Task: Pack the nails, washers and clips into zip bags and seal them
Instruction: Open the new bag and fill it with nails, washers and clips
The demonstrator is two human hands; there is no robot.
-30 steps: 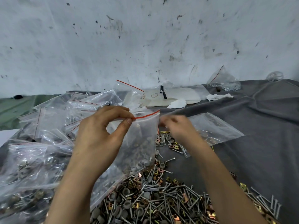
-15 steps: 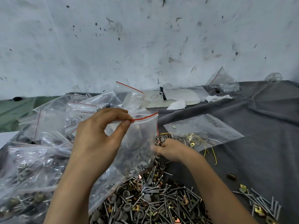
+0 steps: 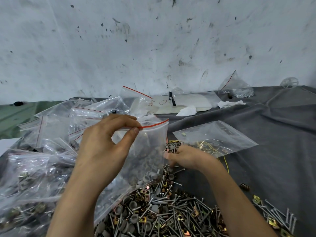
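Note:
My left hand pinches the red-striped top edge of a clear zip bag between thumb and fingers and holds it upright. Grey washers lie in the bag's bottom. My right hand is low beside the bag, fingers curled down onto the loose parts at the far edge of the pile of nails, grey washers and brass clips. Whether it holds any pieces is hidden. A second clear bag with a few brass clips and yellow wire lies flat just behind my right hand.
A heap of filled zip bags covers the left side. A dark grey cloth covers the table. At the back lie a white pad, crumpled tissue and another bag with small metal parts. Loose nails and clips lie at right.
My right hand left the bag's top right corner and dropped down to the loose parts beside the bag. My left hand kept its pinch on the bag's top edge.

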